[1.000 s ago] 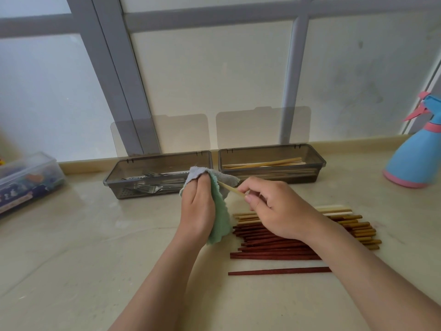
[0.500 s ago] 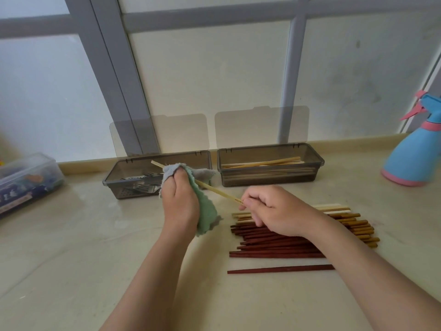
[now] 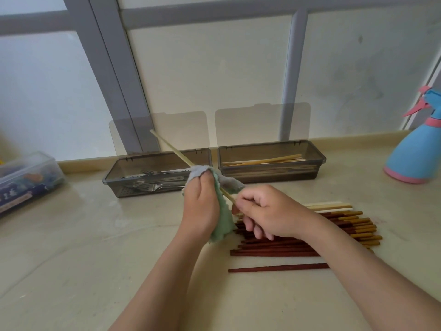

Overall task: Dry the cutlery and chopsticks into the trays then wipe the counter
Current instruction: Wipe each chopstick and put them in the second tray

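Left hand [image 3: 201, 206] is gripping cloth [image 3: 222, 225] around pale chopstick [image 3: 171, 149], right hand [image 3: 269, 211] is pinching its end, above glossy beige counter [image 3: 95, 259] meeting frosted grey-framed window [image 3: 114, 80].

Your surface [image 3: 95, 259] is pale, glossy stone. At its far edge two dark see-through trays stand side by side: the left tray [image 3: 112, 178] holds forks, the right tray [image 3: 269, 177] pale chopsticks. Toward the right edge lies a pile of chopsticks [image 3: 346, 226], dark red and pale, with a single red chopstick [image 3: 279, 268] just apart on the near side. A blue spray bottle [image 3: 412, 154] stands at the far right corner, and a clear box [image 3: 31, 173] at the left edge.
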Motion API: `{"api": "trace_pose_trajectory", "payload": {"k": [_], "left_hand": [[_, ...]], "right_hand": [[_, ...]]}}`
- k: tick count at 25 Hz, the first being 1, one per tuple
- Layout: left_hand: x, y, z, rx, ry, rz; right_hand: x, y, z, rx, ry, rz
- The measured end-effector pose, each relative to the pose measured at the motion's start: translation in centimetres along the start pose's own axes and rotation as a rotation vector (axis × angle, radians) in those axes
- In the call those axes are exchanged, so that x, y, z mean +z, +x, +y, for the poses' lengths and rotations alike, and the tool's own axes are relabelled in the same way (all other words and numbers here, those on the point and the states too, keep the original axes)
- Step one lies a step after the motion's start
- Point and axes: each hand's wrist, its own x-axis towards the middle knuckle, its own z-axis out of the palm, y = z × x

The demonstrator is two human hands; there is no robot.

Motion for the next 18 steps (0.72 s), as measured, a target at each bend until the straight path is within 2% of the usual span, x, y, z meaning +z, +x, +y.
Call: {"api": "trace_pose_trajectory", "payload": {"k": [2,3,6,8,11,13,15,18], "left_hand": [[-0.4,0.3,0.5,-0.048,-0.067,0.082],[-0.4,0.0,0.8,-0.034,-0.066,0.066],[0.3,-0.9,0.7,0.096,0.097,-0.128],[0.6,-1.0,0.3,0.099,0.154,-0.235],[0.1,-0.9,0.7,0.072,0.125,-0.289],[-0.3,-1.2,1.6,0.023,0.132,-0.386],[-0.4,-1.8,2.3,-0.046,0.172,-0.551],[-0.2,-1.8,1.6,-0.049,0.277,-0.706]], "right_hand": [[-0.2,-0.3,-0.1,0.032,0.017,-0.041],[-0.1,-0.3,-0.1,0.032,-0.012,-0.033],[0.8,0.1,-0.3,0.024,-0.04,0.005],[0.9,0.1,-0.2,0.041,0.016,0.014],[-0.2,0.1,-0.1,0.026,0.068,0.058],[-1.0,0.5,0.3,0.014,0.219,0.195],[-1.3,0.9,0.7,0.023,0.442,0.297],[-1.0,1.3,1.1,0.079,0.577,0.308]]}}
